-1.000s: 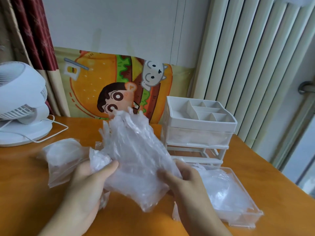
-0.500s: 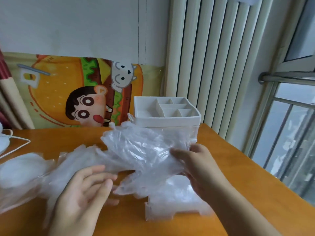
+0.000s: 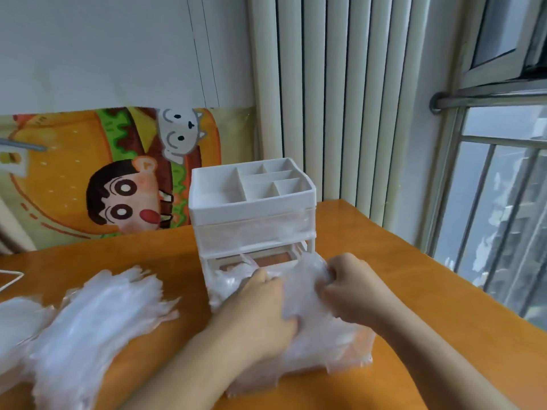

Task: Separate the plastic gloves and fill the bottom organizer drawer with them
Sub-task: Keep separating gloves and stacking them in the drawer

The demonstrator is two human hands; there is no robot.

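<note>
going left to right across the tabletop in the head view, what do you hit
loose glove pile → left hand → right hand, both hands pressing into the gloves in the pulled-out drawer → bare table

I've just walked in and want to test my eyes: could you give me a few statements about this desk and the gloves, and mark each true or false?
1. Both hands, left hand and right hand, are on the gloves in the pulled-out drawer. True.
2. The organizer has an undivided top tray. False: partitions split it into compartments.
3. A loose pile of gloves lies on the table left of the drawer. True.
4. The table is white. False: it is orange-brown.
</note>
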